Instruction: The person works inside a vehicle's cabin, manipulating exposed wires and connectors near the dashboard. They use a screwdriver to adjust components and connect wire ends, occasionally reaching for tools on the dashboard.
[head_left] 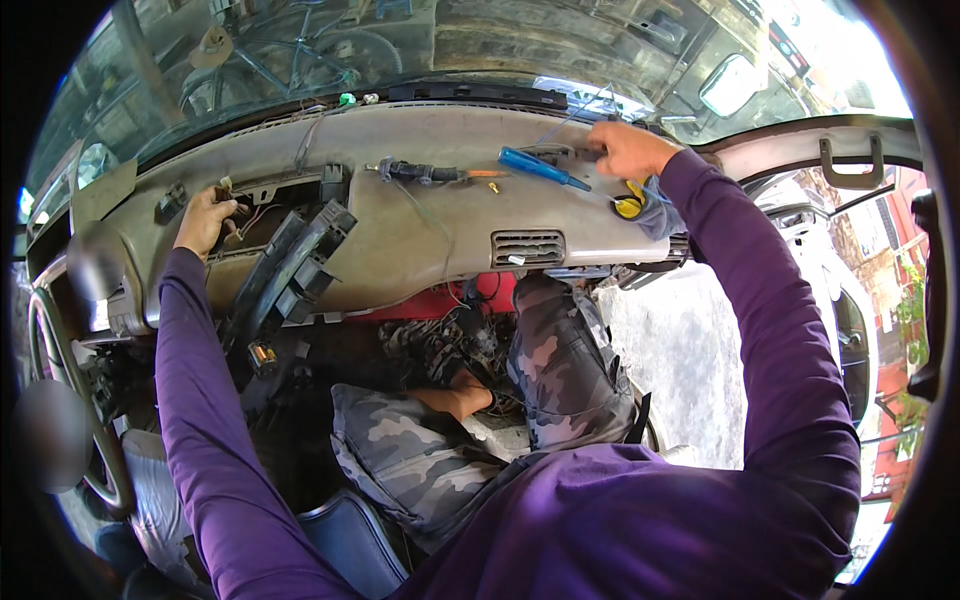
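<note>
My left hand (205, 222) is closed at the edge of an opening in the dashboard's left part; what its fingers pinch is too small to make out. Loose wires with a pale connector (236, 238) hang beside it. Across the opening's right side leans a long black plastic vent housing (290, 265). Far to the right, my right hand (632, 150) is curled close to the windshield, its fingertips partly hidden. Near it lie a blue screwdriver (540, 167), a yellow-and-black roll (628, 207) and a grey cloth (655, 215). A thin blue line, perhaps wire, runs near its fingers.
On the tan dashboard (400, 230) lie a black taped tool (420, 172) with an orange end and a small brass piece (493, 187). A steering wheel (75, 400) stands at left. Loose wiring (470, 335) hangs below, by my legs. The right doorway is open.
</note>
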